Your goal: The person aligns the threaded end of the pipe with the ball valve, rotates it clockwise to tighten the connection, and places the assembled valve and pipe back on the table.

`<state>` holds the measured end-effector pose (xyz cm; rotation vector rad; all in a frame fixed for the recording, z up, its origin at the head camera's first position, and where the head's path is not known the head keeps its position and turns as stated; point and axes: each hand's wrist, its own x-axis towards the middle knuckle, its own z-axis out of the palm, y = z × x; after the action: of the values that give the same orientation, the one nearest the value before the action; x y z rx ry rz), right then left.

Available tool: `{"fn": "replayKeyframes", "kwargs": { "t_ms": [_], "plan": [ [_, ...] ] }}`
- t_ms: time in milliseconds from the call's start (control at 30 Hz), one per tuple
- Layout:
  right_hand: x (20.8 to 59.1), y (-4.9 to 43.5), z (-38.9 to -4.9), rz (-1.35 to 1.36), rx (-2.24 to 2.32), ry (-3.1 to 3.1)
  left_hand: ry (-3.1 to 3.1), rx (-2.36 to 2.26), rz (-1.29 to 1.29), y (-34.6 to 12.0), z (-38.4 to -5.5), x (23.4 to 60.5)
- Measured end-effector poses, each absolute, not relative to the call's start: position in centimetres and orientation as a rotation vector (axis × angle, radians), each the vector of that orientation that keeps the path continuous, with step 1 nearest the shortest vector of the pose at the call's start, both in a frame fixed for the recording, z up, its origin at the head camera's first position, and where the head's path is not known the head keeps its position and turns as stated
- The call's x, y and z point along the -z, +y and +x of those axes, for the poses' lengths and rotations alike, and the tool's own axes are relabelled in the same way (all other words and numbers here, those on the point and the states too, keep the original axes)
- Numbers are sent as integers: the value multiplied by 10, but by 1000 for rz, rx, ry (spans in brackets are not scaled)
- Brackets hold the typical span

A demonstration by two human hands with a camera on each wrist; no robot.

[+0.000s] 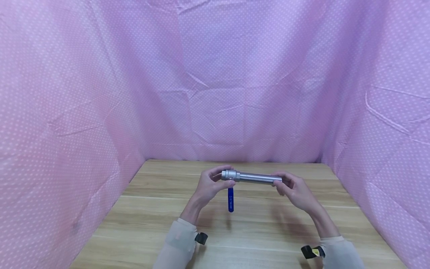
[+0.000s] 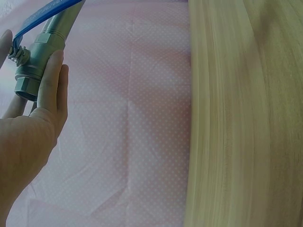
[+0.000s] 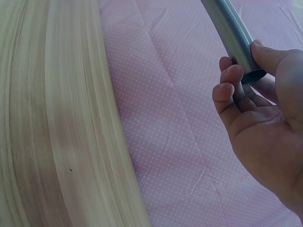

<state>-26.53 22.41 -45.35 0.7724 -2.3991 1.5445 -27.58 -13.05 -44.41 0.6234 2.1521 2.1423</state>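
A silver ball valve (image 1: pixel 230 174) with a blue lever handle (image 1: pixel 230 200) is joined end to end with a straight steel pipe (image 1: pixel 256 178). Both hands hold the assembly up over the table, nearly level. My left hand (image 1: pixel 208 186) grips the valve body between thumb and fingers; the lever points down toward me. In the left wrist view the valve's open hexagonal end (image 2: pixel 27 88) shows beside the fingers. At the other end, my right hand (image 1: pixel 297 192) pinches the pipe near its tip. The pipe's hollow end (image 3: pixel 254 76) faces the palm in the right wrist view.
The wooden table (image 1: pixel 141 224) lies beneath the hands. Pink dotted cloth (image 1: pixel 242 112) hangs behind it and on both sides. A black band (image 1: pixel 201 238) is at the left sleeve, and another black band (image 1: pixel 310 252) at the right sleeve.
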Motion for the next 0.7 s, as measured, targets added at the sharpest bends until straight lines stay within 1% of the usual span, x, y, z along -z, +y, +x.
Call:
{"fn": "replayKeyframes", "kwargs": {
  "t_ms": [333,700],
  "plan": [
    [450,224,-262,729,-1699,-2390,2154,-2129,621,-130,-277,444],
    [453,224,-264,735,-1659,-2393,2155,-2133,620,-130,-278,446]
  ]
}}
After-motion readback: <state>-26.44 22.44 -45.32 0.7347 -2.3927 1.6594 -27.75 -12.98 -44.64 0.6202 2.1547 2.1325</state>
